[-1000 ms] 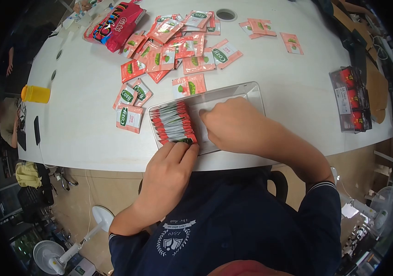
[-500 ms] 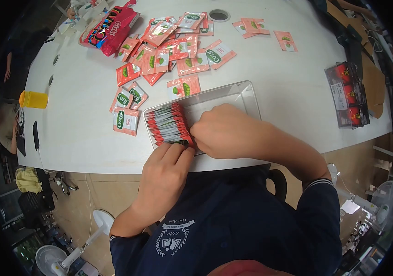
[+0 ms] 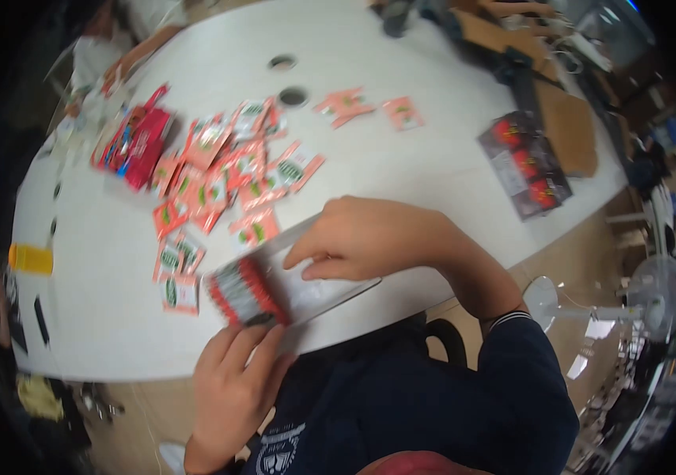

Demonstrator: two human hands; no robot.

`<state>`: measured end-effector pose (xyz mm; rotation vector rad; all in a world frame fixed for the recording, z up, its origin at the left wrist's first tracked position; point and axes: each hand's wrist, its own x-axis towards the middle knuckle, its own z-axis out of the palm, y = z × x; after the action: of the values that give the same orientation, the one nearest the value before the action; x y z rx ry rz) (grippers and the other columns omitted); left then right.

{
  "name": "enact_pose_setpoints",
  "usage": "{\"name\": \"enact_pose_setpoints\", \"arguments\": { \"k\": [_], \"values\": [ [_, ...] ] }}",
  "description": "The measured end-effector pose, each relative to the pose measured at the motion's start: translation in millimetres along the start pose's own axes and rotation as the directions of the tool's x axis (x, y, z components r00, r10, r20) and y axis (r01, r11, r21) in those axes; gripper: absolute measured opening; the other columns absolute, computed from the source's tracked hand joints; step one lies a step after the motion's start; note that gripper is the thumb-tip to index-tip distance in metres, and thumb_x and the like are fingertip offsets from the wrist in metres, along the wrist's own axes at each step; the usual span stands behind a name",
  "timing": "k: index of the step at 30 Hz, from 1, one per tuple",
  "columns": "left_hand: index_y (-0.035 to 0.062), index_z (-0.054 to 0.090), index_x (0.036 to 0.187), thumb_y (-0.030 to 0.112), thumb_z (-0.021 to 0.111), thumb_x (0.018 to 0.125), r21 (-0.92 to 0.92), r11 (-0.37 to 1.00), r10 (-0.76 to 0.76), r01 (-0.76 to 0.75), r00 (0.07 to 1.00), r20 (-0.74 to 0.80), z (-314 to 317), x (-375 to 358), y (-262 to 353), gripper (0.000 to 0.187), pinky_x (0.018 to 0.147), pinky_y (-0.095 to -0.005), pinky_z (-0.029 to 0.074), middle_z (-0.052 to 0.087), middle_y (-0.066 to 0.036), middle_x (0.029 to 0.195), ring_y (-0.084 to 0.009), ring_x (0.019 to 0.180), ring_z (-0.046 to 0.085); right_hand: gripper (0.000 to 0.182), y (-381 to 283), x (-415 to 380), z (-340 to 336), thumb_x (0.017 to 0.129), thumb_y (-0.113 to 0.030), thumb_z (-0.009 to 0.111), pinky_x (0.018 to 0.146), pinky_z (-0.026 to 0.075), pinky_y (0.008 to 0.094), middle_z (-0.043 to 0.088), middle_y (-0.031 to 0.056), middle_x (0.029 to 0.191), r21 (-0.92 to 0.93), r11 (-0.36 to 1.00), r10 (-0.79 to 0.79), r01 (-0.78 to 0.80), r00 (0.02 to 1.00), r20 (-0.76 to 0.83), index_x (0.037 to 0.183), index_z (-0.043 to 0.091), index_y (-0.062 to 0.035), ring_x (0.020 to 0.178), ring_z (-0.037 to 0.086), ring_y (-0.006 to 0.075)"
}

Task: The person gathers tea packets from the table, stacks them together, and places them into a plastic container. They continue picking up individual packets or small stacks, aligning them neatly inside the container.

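A clear rectangular tray [image 3: 343, 298] lies tilted in view near the table's front edge. A tight row of red and silver sachets [image 3: 240, 290] stands on edge in its left end. My left hand [image 3: 236, 378] is at the tray's near left corner, fingers stretched and fingertips against the near end of the row. Above the tray's right part is my right hand [image 3: 361, 237], index finger and thumb apart, nothing visible between them. Beyond the tray, loose pink Cozy sachets [image 3: 210, 178] lie in a pile. The picture is blurred.
A red snack bag [image 3: 138, 146] lies behind the pile. A yellow container [image 3: 31, 259] stands far left. On the right is a clear box with red items [image 3: 524, 165]. Other people's arms [image 3: 144, 51] show at the back left. Two round holes pierce the tabletop.
The view has swung, shifting the table and tray left and down. My right hand has drawn away from the sachet row toward the right, its fingers loosening. My left hand stays by the row.
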<state>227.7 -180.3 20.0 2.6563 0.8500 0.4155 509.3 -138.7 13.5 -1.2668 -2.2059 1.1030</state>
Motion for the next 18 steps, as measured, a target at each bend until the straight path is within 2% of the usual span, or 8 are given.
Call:
{"name": "enact_pose_setpoints", "arguments": {
  "k": [2,3,5,7,10,12,15,18],
  "values": [
    [0.0002,0.071,0.118,0.015,0.09,0.073,-0.048,0.997,0.054,-0.058,0.995,-0.078,-23,7,-8,0.051,0.086,-0.0455,0.055,0.069,-0.014,0.116,-0.0358,0.102,0.067,0.022,-5,-14,-36,0.097,-0.021,0.071,0.056,0.055,0.0335,0.076,0.0111,0.077,0.268,0.963,0.071,-0.038,0.991,-0.115,0.107,0.08,-0.0031,0.055,0.069,0.0197],
    [-0.0001,0.07,0.121,0.016,0.09,0.073,-0.08,0.995,0.039,-0.052,0.986,-0.16,-30,10,-17,0.054,0.098,-0.0489,0.05,0.07,-0.019,0.117,-0.0402,0.111,0.065,0.023,-1,-14,-45,0.098,-0.022,0.074,0.045,0.046,0.025,0.073,0.0061,0.07,0.24,0.97,0.082,-0.027,0.972,-0.219,0.108,0.081,-0.0025,0.045,0.06,0.0088],
    [-0.001,0.064,0.132,0.015,0.077,0.085,-0.03,0.988,0.135,-0.148,0.953,-0.272,-37,26,-54,0.051,0.11,-0.0526,0.043,0.062,-0.022,0.139,-0.0409,0.129,0.058,0.022,5,-15,-59,0.099,-0.024,0.074,0.041,0.04,0.0249,0.068,0.0048,0.062,0.274,0.962,0.126,0.002,0.885,-0.449,0.102,0.081,-0.0032,0.042,0.055,0.0078],
    [-0.0015,0.062,0.139,0.019,0.072,0.089,-0.114,0.989,0.052,-0.09,0.953,-0.299,-41,59,-88,0.055,0.119,-0.0484,0.037,0.057,-0.022,0.15,-0.0387,0.143,0.051,0.029,41,-1,-59,0.101,-0.029,0.074,0.038,0.035,0.0253,0.06,0.0012,0.054,0.371,0.914,0.129,0.166,0.748,-0.651,0.09,0.078,-0.0021,0.04,0.05,0.006],
    [-0.0022,0.058,0.144,0.019,0.054,0.108,-0.409,0.906,-0.074,-0.113,0.908,-0.413,-21,109,-145,0.042,0.123,-0.0451,0.034,0.053,-0.018,0.156,-0.0325,0.146,0.048,0.057,103,16,-59,0.105,-0.047,0.065,0.038,0.032,0.0258,0.048,-0.0021,0.05,0.384,0.889,0.185,0.25,0.571,-0.8,0.067,0.061,-0.0045,0.039,0.043,0.0059],
    [-0.0027,0.057,0.146,0.019,0.052,0.11,-0.377,0.917,-0.073,-0.128,0.877,-0.475,-3,133,-186,0.042,0.123,-0.0447,0.034,0.051,-0.017,0.157,-0.0321,0.146,0.048,0.07,143,20,-56,0.107,-0.058,0.055,0.039,0.029,0.0267,0.042,-0.0036,0.049,0.438,0.865,0.297,0.245,0.455,-0.84,0.06,0.052,-0.007,0.039,0.037,0.0063],
    [-0.0032,0.055,0.148,0.018,0.052,0.11,-0.27,0.947,-0.001,-0.172,0.842,-0.54,25,150,-217,0.043,0.123,-0.0448,0.034,0.051,-0.017,0.158,-0.0318,0.147,0.047,0.079,174,3,-62,0.109,-0.064,0.042,0.053,0.035,0.0314,0.039,-0.0001,0.052,0.493,0.831,0.336,0.258,0.474,-0.814,0.054,0.045,-0.0073,0.05,0.039,0.0127],
    [-0.003,0.052,0.15,0.015,0.054,0.108,-0.211,0.961,0.037,-0.177,0.844,-0.535,58,143,-232,0.046,0.124,-0.0476,0.031,0.05,-0.017,0.159,-0.0339,0.149,0.043,0.083,182,4,-57,0.108,-0.068,0.035,0.062,0.036,0.0324,0.039,0.0015,0.056,0.534,0.801,0.39,0.27,0.44,-0.809,0.056,0.05,-0.0064,0.058,0.042,0.015]
  ]
}}
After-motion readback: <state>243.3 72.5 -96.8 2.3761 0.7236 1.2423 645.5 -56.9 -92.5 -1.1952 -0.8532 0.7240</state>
